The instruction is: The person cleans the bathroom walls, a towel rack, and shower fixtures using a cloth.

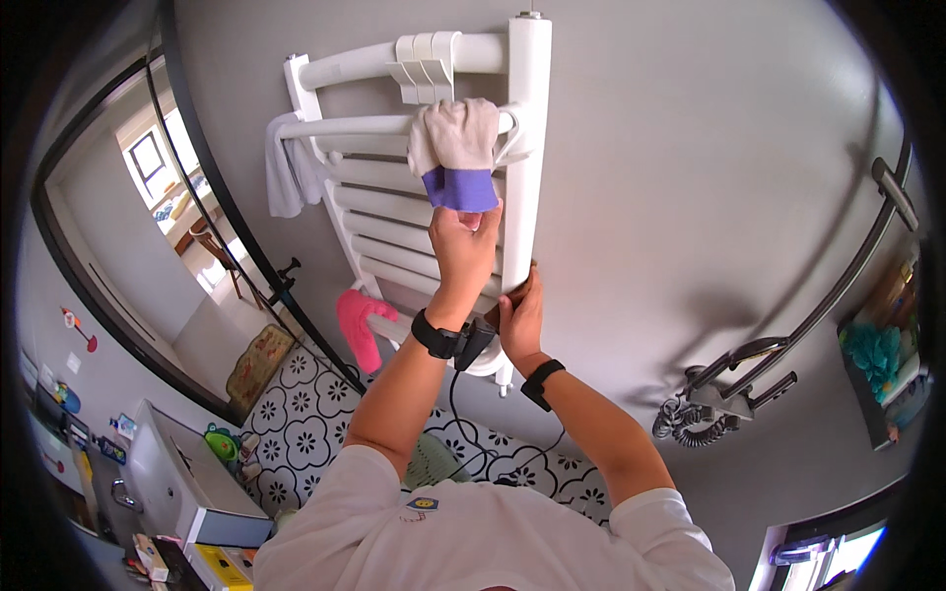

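Observation:
A beige cloth piece with a purple hem (460, 151) is draped over the upper front bar of a white heated towel rack (529, 148) on the wall. My left hand (467, 244) pinches the purple lower edge between thumb and fingers; some fingertips are hidden by the fabric. Lower down, my right hand (523, 318) wraps around the rack's right post, thumb on one side and fingers on the other. Part of the post is hidden behind it. Black bands circle both wrists, and the left one carries a black device (474, 343) with a cable.
A pale cloth (288, 166) and a pink cloth (362, 329) hang on the rack's left side. White clips (425, 66) sit on the top rail. To the right are a shower fixture (720, 399) and its hose. A washbasin (166, 473) stands lower left, above patterned floor tiles (304, 443).

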Motion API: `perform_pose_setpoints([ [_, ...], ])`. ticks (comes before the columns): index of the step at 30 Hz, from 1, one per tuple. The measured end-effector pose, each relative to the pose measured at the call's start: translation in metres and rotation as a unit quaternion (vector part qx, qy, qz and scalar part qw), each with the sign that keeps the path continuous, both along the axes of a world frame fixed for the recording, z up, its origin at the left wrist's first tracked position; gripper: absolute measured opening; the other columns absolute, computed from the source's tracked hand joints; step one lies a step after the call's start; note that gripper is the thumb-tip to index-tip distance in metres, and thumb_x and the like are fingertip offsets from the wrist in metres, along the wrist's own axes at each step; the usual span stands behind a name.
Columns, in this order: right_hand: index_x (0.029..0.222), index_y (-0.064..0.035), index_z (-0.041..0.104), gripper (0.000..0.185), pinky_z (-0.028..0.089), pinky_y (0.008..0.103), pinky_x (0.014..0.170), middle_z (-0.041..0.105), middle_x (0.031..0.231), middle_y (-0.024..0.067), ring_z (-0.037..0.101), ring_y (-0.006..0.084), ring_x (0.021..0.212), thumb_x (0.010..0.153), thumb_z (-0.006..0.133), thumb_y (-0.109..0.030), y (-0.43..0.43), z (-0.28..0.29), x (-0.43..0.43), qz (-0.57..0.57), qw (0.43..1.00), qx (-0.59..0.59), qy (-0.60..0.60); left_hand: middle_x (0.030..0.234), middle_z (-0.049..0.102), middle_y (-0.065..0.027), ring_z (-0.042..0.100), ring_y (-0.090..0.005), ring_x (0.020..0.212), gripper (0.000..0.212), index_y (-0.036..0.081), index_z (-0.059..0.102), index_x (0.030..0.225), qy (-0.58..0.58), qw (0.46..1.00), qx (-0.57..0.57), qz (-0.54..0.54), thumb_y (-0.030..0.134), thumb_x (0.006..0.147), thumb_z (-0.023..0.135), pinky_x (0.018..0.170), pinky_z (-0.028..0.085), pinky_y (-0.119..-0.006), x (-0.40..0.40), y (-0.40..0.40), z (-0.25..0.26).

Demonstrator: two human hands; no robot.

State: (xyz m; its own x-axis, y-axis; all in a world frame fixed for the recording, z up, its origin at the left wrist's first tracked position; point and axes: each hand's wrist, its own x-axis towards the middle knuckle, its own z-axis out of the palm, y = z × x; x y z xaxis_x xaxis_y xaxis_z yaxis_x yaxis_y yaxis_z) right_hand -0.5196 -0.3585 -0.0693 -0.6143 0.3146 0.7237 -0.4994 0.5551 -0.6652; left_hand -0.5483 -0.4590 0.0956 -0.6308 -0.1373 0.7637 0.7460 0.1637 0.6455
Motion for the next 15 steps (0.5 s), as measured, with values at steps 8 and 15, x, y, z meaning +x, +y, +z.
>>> perform_pose_setpoints([
  [8,0.139,0.0064,0.037,0.049,0.045,0.0454,0.092,0.054,0.116,0.0266,0.056,0.0411,0.104,0.094,0.054,-0.004,0.017,0.084,-0.02,0.05,0.994,0.01,0.092,0.087,0.069,-0.0085,0.064,-0.0162,0.072,0.02,-0.001,0.065,0.101,-0.06,0.995,-0.032,-0.076,0.014,0.089,0.072,0.068,0.052,-0.03,-0.003,0.0,-0.044],
  [15,0.139,0.0073,0.037,0.05,0.047,0.0432,0.087,0.058,0.108,0.0226,0.058,0.037,0.096,0.094,0.053,-0.004,-0.007,0.175,-0.036,-0.06,0.985,0.005,0.161,0.086,0.068,-0.0075,0.062,-0.0126,0.075,0.018,-0.003,0.064,0.103,-0.076,0.992,-0.002,-0.103,0.014,0.099,0.059,0.069,0.05,-0.028,0.002,-0.007,-0.049],
])
